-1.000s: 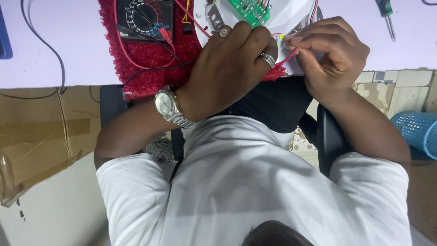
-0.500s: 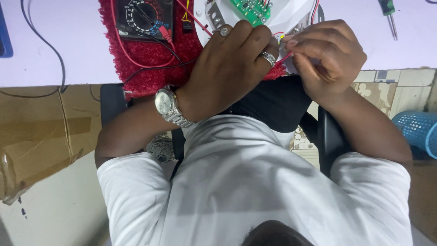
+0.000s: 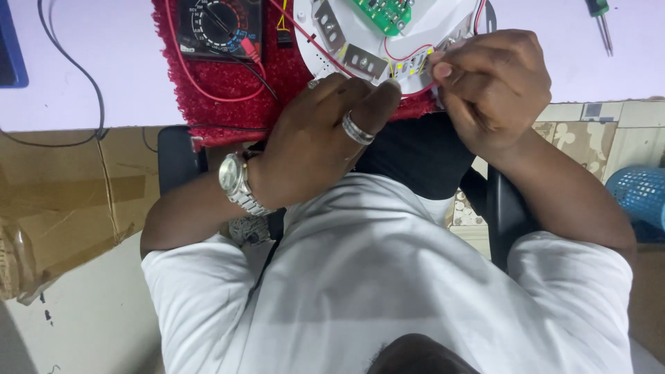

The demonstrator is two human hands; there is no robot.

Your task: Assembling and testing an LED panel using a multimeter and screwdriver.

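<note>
Two bare hands work at the near rim of the round white plastic lamp base, which lies on a red shaggy mat at the desk edge. Head view: the left hand steadies the rim, fingers curled; the right hand pinches a thin red wire. Judged light, rigid, fragile: hold by rim, clear of the green circuit board.

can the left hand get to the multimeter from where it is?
Probably yes. The left hand rests on the red mat just below the multimeter, with only the red lead lying between; nothing blocks it.
</note>
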